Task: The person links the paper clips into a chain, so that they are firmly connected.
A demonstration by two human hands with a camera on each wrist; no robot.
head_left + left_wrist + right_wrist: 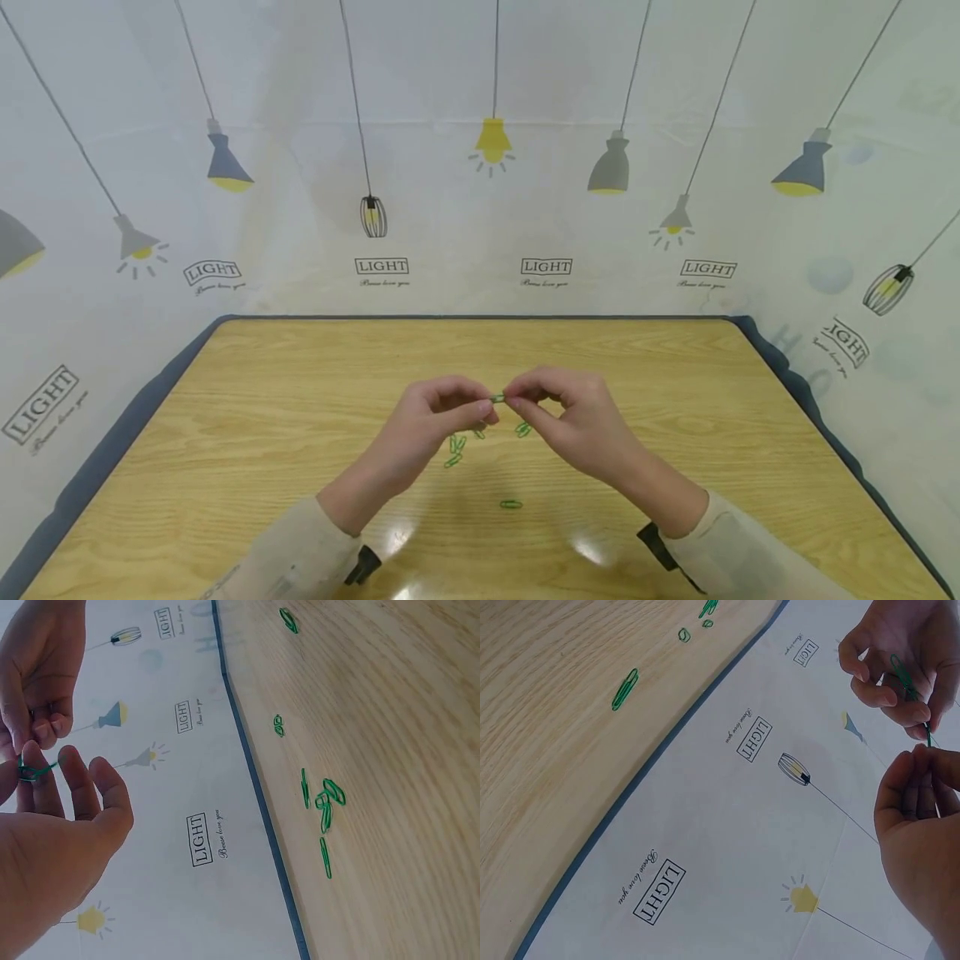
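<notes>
Green paper clips [901, 673] are held between both hands, raised above the wooden table. My left hand [408, 429] pinches them between thumb and fingers; in the right wrist view one clip hangs across its fingers. Thumb and fingertips of my right hand [592, 425] pinch the other end, the two hands' fingertips nearly touching. How the held clips are joined, I cannot tell. Beneath the hands, several loose green clips [453, 459] lie on the table by the left hand, a small group [522, 429] lies by the right, and one clip [511, 504] is nearer the front.
The wooden table [262, 417] has a dark blue edge [480, 317]. Around it hangs a pale sheet [450, 192] printed with lamps and the word LIGHT. Black straps show at both sleeves.
</notes>
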